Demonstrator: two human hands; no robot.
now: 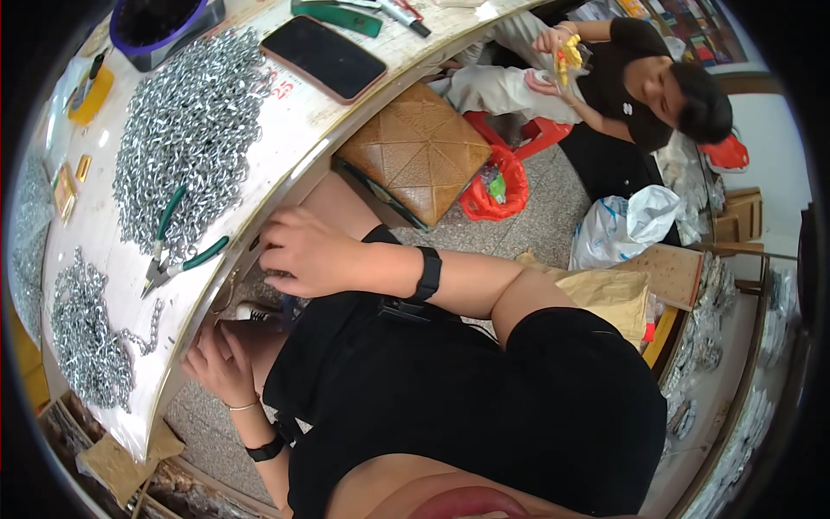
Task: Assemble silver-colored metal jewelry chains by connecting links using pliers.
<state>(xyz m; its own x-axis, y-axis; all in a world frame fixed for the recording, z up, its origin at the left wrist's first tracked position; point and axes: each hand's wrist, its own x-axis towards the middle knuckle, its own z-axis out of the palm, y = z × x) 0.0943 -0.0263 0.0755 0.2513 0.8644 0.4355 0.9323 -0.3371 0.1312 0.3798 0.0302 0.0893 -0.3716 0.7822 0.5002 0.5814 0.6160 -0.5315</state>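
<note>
My left hand is at the table's front edge, its fingers apart and bent, with nothing visible in them. Farther along that edge is my right hand, fingers loosely curled with gaps between them; I see nothing held. A thin cord or strip hangs at the edge between the hands. Green-handled pliers lie on the table with handles spread, partly on a large heap of silver chain. A smaller heap of silver chain lies nearer my left hand, one short end trailing out.
A dark-screened phone and a purple-rimmed container are on the white table. Beyond its edge stand a brown cushioned stool, a red bin and white plastic bags. A seated person holds something yellow.
</note>
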